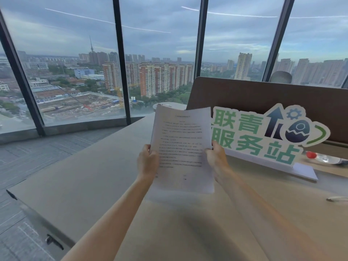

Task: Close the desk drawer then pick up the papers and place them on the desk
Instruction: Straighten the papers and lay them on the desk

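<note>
A stack of white printed papers (181,147) is held upright above the beige desk (90,181), its lower edge close to the desk top. My left hand (147,162) grips the stack's left edge. My right hand (216,157) grips its right edge, thumb on the front page. The desk's left side shows a dark handle (54,242) low at the front corner; the drawer front there looks flush with the desk side.
A green and white cut-out sign (263,132) stands on a white base to the right of the papers. Behind it runs a brown partition (263,95). A plastic bottle with a red cap (323,158) lies at the far right. Floor-to-ceiling windows (75,63) are ahead.
</note>
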The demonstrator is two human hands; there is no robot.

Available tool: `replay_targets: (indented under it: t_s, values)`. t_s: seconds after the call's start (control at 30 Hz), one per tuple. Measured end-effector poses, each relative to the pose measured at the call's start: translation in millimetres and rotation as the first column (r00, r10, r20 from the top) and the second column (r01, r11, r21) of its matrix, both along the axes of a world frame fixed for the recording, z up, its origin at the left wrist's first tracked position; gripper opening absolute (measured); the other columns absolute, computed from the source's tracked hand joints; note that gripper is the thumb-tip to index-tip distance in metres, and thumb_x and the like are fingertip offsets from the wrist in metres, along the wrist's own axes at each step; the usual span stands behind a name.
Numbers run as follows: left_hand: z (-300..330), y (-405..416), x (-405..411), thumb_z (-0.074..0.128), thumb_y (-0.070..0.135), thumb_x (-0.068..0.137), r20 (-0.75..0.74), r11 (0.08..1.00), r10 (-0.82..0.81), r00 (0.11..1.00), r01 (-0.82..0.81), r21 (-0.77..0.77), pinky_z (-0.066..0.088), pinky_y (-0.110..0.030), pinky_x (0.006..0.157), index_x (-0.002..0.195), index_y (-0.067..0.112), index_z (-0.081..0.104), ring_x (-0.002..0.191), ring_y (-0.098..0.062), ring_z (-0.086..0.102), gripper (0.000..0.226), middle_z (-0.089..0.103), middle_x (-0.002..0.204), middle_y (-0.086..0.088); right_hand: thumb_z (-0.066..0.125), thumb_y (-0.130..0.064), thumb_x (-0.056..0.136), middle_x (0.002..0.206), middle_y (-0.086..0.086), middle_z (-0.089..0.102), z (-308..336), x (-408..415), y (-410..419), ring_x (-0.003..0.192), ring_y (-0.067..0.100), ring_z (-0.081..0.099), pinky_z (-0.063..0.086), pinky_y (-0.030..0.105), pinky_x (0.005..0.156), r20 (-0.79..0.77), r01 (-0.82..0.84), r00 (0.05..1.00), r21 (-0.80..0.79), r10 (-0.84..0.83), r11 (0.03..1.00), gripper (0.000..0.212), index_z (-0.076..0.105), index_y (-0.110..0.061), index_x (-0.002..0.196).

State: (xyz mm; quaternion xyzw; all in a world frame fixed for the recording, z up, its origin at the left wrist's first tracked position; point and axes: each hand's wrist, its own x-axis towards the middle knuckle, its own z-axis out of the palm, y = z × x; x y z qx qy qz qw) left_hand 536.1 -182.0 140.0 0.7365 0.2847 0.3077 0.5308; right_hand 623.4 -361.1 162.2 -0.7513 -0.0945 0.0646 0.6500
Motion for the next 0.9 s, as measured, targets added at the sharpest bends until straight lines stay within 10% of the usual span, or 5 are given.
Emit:
replay_targets:
  t_s: [0.63,0.9]
  values:
    - [-34,124,45,0.049,0.009,0.087,-0.339,0.995,0.051,0.939,-0.017,0.103,0.047,-0.034,0.09,0.128,0.009,0.055,0.113,-0.034,0.06,0.041,0.064,0.122,-0.019,0.053,0.004,0.076,0.097,0.014,0.075,-59,69,108,0.096,0.033,0.07,0.057,0.05,0.091,-0.144,-0.101,0.987,-0.221,0.07,0.97,0.022,0.071,-0.005,0.085]
    - [-36,162,77,0.047,0.005,0.087,-0.417,0.967,0.068,0.907,0.042,0.249,0.047,-0.038,0.092,0.103,0.008,0.068,0.111,-0.038,0.061,0.027,0.069,0.114,-0.022,0.05,-0.002,0.077,0.086,0.018,0.076,-58,95,137,0.071,0.033,0.069,0.055,0.036,0.06,-0.114,-0.129,0.989,-0.313,0.098,0.941,0.025,0.07,0.008,0.086]
